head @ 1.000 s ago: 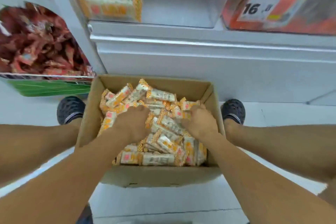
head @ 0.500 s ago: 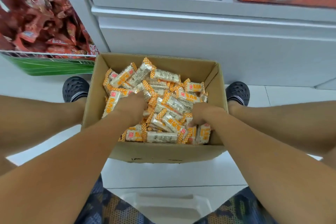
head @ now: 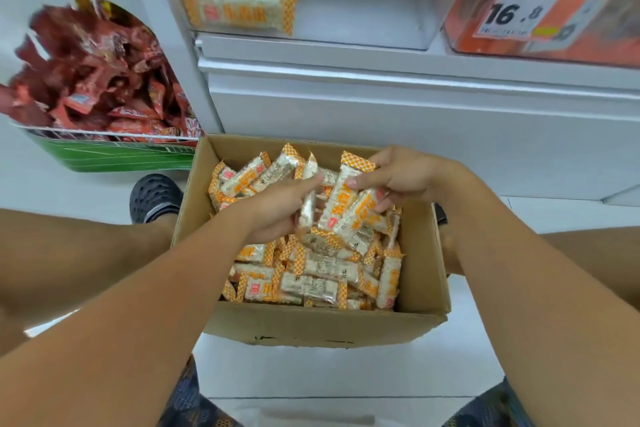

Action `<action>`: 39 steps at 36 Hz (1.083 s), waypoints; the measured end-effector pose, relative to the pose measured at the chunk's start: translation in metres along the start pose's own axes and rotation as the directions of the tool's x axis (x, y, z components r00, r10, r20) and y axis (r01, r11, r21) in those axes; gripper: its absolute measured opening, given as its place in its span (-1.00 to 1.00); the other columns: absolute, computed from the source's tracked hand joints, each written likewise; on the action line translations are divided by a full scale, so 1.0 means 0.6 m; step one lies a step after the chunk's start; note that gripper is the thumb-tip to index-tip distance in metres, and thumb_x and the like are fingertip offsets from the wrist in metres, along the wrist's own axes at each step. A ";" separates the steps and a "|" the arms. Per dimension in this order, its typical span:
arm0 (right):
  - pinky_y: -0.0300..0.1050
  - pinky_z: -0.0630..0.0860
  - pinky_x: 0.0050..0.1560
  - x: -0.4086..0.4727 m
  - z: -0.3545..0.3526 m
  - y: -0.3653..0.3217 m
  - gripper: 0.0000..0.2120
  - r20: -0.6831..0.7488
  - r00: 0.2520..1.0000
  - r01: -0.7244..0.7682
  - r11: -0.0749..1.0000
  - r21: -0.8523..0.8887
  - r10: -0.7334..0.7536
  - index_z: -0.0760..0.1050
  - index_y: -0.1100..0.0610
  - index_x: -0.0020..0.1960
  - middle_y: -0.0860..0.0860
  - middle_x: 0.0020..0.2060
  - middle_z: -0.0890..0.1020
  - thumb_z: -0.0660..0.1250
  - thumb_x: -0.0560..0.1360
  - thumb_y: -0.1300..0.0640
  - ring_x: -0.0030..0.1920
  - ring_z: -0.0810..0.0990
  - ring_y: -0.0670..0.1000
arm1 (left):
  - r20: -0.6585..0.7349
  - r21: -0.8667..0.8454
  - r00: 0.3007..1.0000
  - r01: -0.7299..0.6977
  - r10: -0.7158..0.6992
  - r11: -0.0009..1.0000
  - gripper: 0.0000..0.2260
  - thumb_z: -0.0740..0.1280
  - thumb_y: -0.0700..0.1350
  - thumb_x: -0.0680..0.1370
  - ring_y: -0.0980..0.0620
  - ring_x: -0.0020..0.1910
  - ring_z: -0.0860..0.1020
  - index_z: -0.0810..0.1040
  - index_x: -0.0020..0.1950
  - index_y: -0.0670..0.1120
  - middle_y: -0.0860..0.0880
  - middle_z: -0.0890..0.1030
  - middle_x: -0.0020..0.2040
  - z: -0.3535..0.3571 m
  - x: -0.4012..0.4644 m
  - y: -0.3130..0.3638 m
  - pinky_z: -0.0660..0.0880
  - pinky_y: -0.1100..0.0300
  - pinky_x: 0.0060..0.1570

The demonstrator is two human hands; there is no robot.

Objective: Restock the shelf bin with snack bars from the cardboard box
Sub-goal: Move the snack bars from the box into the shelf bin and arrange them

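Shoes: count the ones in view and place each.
2. One black shoe sits left of the cardboard box on the floor; the other peeks out behind the box's right wall, mostly hidden.

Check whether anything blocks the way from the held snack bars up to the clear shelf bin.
Nothing visible does. Both hands hold snack bars above the cardboard box; the clear shelf bin sits above, its opening out of view.

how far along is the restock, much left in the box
Early on. Done: the clear shelf bin holds only a small stack of bars at its left side. In hand: the left hand and right hand each grip snack bars lifted above the cardboard box. Left: the box is mostly full.
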State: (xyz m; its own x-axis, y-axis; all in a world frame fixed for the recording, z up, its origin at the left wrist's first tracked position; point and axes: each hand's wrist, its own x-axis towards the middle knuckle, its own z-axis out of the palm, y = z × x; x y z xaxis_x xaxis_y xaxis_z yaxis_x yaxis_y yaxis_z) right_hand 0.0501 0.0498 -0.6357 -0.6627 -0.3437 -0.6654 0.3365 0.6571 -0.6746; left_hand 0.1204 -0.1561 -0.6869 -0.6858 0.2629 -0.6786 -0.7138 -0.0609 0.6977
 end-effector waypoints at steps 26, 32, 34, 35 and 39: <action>-0.16 0.65 -0.39 0.008 0.020 -0.012 -0.79 -0.346 0.932 -0.021 0.971 0.237 0.105 0.62 0.24 -0.15 0.08 -0.02 0.61 0.37 0.59 0.14 -0.48 0.65 0.02 | -0.149 0.452 0.948 -0.187 0.281 0.872 0.11 0.65 0.25 0.12 -0.07 0.36 0.45 0.23 0.57 0.02 0.06 0.42 0.45 0.032 -0.007 0.012 0.49 -0.02 0.26; -0.16 0.65 -0.32 -0.007 0.012 -0.014 -0.74 -0.122 0.984 -0.044 0.831 0.555 0.133 0.48 0.33 0.05 0.24 -0.01 0.64 0.30 0.64 0.09 -0.24 0.73 0.10 | -0.147 0.582 0.922 -0.212 0.357 0.785 -0.06 0.64 0.04 0.28 -0.03 0.43 0.37 0.26 0.55 -0.09 0.02 0.39 0.46 0.026 -0.008 0.016 0.30 0.22 0.25; -0.13 0.65 -0.29 -0.014 0.013 -0.017 -0.60 -0.086 0.990 -0.050 0.839 0.542 0.114 0.42 0.35 0.05 0.31 -0.09 0.63 0.24 0.65 -0.04 -0.23 0.73 0.16 | -0.138 0.627 0.924 -0.197 0.356 0.754 -0.11 0.66 0.07 0.24 -0.06 0.36 0.48 0.38 0.49 -0.09 -0.02 0.51 0.38 0.022 -0.006 0.016 0.42 0.12 0.29; -0.12 0.66 -0.26 -0.014 0.012 -0.018 -0.55 -0.073 0.992 -0.051 0.857 0.512 0.103 0.40 0.34 0.08 0.32 -0.08 0.61 0.23 0.64 -0.11 -0.19 0.74 0.19 | -0.130 0.656 0.928 -0.184 0.350 0.732 -0.19 0.67 0.08 0.23 -0.04 0.25 0.56 0.46 0.41 -0.07 -0.01 0.60 0.27 0.020 -0.004 0.014 0.50 0.10 0.21; -0.01 0.68 -0.10 -0.013 0.012 -0.025 -0.32 -0.019 0.999 -0.037 0.910 0.412 0.049 0.42 0.33 0.25 0.29 0.09 0.61 0.38 0.48 -0.26 -0.05 0.73 0.20 | -0.093 0.750 0.887 -0.236 0.452 0.618 -0.40 0.64 -0.04 0.30 0.05 0.11 0.62 0.55 0.29 -0.02 0.06 0.65 0.13 0.023 -0.003 0.008 0.50 0.24 0.02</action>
State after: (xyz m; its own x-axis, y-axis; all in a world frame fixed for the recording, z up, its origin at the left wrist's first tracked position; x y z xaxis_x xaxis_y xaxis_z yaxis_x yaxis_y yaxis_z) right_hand 0.0551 0.0382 -0.6226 -0.6582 -0.2981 -0.6913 0.6066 0.3340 -0.7215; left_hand 0.1204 -0.1436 -0.6789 -0.9441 0.1166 -0.3083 -0.1724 0.6225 0.7634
